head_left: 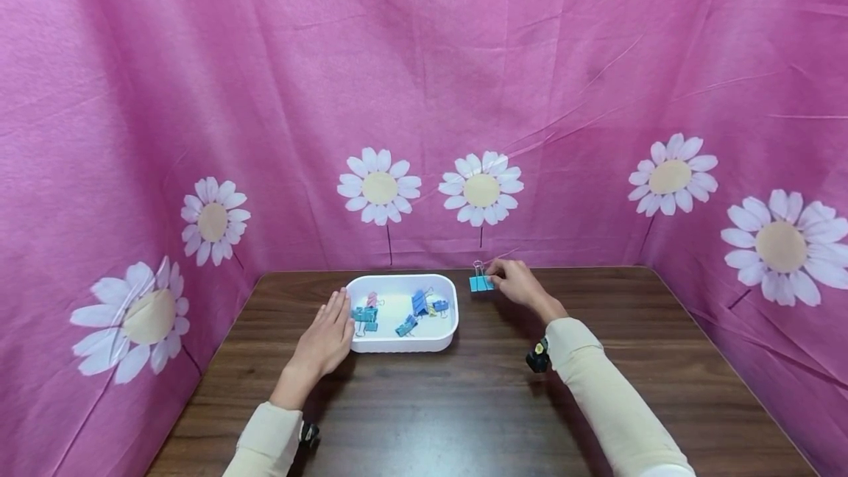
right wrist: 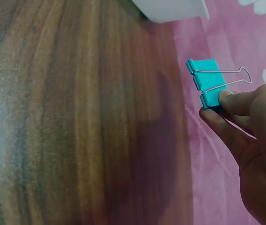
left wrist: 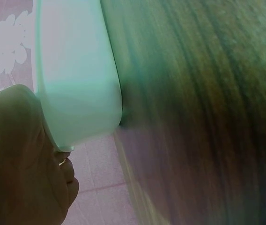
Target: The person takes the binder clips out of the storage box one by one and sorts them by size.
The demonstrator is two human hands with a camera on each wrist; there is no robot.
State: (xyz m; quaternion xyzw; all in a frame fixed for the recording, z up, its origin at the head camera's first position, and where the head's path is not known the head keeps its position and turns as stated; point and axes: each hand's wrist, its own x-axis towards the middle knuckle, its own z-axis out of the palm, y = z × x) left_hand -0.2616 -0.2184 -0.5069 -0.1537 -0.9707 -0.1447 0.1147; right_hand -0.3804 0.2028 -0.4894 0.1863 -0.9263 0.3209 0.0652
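Teal binder clip (right wrist: 209, 83) pinched by one end between thumb and fingers of the right hand (head_left: 520, 285), at the far side of the counter (head_left: 477, 389), just right of the white tray (head_left: 403, 344) and apart from it. Whether lifted a little or resting on the wood, cannot tell. Silver wire handles (right wrist: 229, 77) folded out and pointing away from the fingers; in the head view a second teal body seems joined beside the first, so perhaps two clips together, but too small to be sure. Probably light, stiff and springy: painted metal body smooth and a bit slippery, not fragile, likely to snap closed if opened by the handles and let go. Best hold probably on the flat sides of the body, as now, or on the wire loops when opening is wanted. Left hand (head_left: 324, 341) with straight, relaxed fingers, laid flat against the left wall of the tray and holding nothing. Inside the tray, several more binder clips (head_left: 404, 311), mostly blue and teal, one pinkish and one with yellow, lying loose in a small heap. All around, pink cloth (head_left: 424, 94) printed with white daisies, hanging behind and at both sides of the counter.
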